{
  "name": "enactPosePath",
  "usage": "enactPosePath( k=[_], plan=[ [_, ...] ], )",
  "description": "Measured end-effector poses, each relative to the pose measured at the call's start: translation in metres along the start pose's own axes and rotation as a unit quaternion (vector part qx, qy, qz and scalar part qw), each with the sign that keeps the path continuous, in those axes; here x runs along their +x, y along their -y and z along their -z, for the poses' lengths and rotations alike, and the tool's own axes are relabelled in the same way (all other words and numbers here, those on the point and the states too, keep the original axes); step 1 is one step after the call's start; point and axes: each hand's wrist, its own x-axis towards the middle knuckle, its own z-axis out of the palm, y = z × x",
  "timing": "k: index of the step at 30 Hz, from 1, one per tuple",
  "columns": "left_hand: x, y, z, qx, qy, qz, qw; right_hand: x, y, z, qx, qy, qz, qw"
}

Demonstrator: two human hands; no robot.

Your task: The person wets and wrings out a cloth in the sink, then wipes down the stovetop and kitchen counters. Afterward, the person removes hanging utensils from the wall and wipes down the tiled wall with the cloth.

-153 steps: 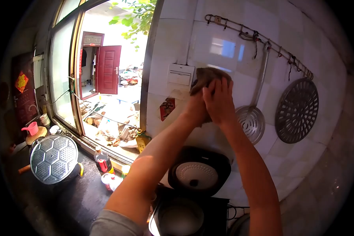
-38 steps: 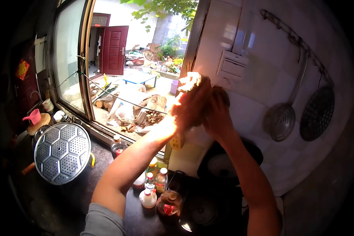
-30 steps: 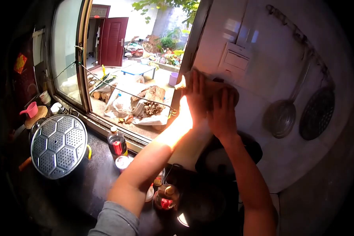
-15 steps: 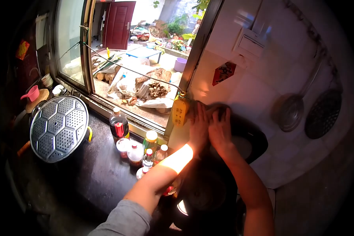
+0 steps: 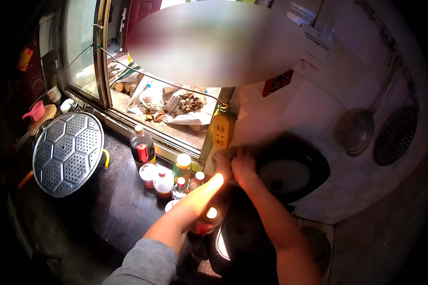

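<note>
Both hands are close together low on the tiled wall point(image 5: 309, 107), just below a yellow power strip point(image 5: 221, 128). My left hand point(image 5: 222, 164) presses toward the wall, its fingers partly dark and blurred. Beside it my right hand point(image 5: 244, 166) has its fingers bent over a brown cloth point(image 5: 230, 152), of which only a dim edge shows. The open black lid point(image 5: 314, 164) of a cooker stands right of my hands, and its dark pot point(image 5: 242, 228) lies below, between my forearms.
Several bottles, among them a dark sauce bottle point(image 5: 142, 148), stand on the black counter point(image 5: 109, 204) by the window. A perforated steamer plate point(image 5: 68, 154) is at the left. A skimmer point(image 5: 354, 133) and a round rack point(image 5: 395, 136) hang at the right. A blurred oval covers part of the window.
Both hands have moved down the wall with the cloth, from beside the switch box to below the power strip. The view has tilted downward, showing more of the bottles and cooker.
</note>
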Motion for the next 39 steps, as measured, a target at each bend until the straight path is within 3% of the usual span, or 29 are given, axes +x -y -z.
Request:
enactPosePath(
  k=[1, 3, 7, 9, 11, 12, 15, 17, 18, 21, 22, 24, 27, 30, 34, 36, 39],
  plan=[
    [0.012, 0.003, -0.024, 0.042, -0.015, -0.013, 0.999, -0.005, 0.0, 0.008, -0.021, 0.038, 0.028, 0.999],
    [0.029, 0.009, -0.056, 0.077, 0.044, -0.062, 0.994, -0.004, 0.002, 0.006, 0.032, 0.123, 0.02, 0.992],
    [0.051, 0.033, -0.049, -0.151, 0.166, -0.063, 0.972, 0.009, 0.0, -0.023, 0.176, 0.175, -0.025, 0.968],
    [0.026, 0.044, -0.012, -0.334, 0.17, -0.04, 0.926, 0.021, -0.004, -0.021, 0.296, 0.25, -0.06, 0.92],
    [-0.009, 0.046, 0.037, -0.47, 0.173, 0.0, 0.866, 0.023, -0.012, -0.035, 0.387, 0.248, -0.088, 0.884],
    [-0.025, 0.045, 0.063, -0.518, 0.17, 0.029, 0.838, 0.033, -0.019, -0.063, 0.406, 0.193, -0.096, 0.888],
    [-0.007, 0.033, 0.045, -0.594, 0.091, 0.038, 0.799, 0.045, -0.022, -0.083, 0.456, 0.081, -0.135, 0.876],
    [0.023, 0.016, 0.017, -0.618, 0.008, 0.021, 0.785, 0.033, -0.018, -0.016, 0.483, 0.08, -0.195, 0.85],
    [0.034, 0.007, 0.01, -0.627, -0.037, 0.011, 0.778, 0.019, -0.005, 0.065, 0.497, 0.113, -0.229, 0.829],
    [0.052, -0.023, 0.017, -0.581, -0.23, -0.038, 0.78, 0.014, -0.013, 0.118, 0.476, -0.023, -0.205, 0.855],
    [0.054, -0.033, 0.028, -0.537, -0.318, -0.058, 0.779, 0.019, -0.02, 0.12, 0.484, -0.054, -0.183, 0.854],
    [0.067, -0.05, 0.062, -0.533, -0.403, -0.082, 0.74, 0.022, -0.034, 0.138, 0.5, -0.13, -0.157, 0.842],
    [-0.023, -0.058, 0.203, -0.604, -0.412, -0.105, 0.674, 0.026, -0.062, 0.18, 0.534, -0.245, -0.129, 0.799],
    [-0.065, -0.079, 0.269, -0.56, -0.391, -0.18, 0.708, 0.01, -0.092, 0.222, 0.556, -0.309, -0.192, 0.747],
    [-0.062, -0.111, 0.282, -0.444, -0.324, -0.311, 0.775, -0.015, -0.161, 0.213, 0.514, -0.33, -0.207, 0.764],
    [-0.052, -0.133, 0.277, -0.453, -0.232, -0.372, 0.777, -0.027, -0.186, 0.196, 0.439, -0.32, -0.198, 0.816],
    [-0.053, -0.163, 0.268, -0.355, -0.179, -0.336, 0.854, -0.054, -0.207, 0.198, 0.381, -0.253, -0.204, 0.866]
  ],
)
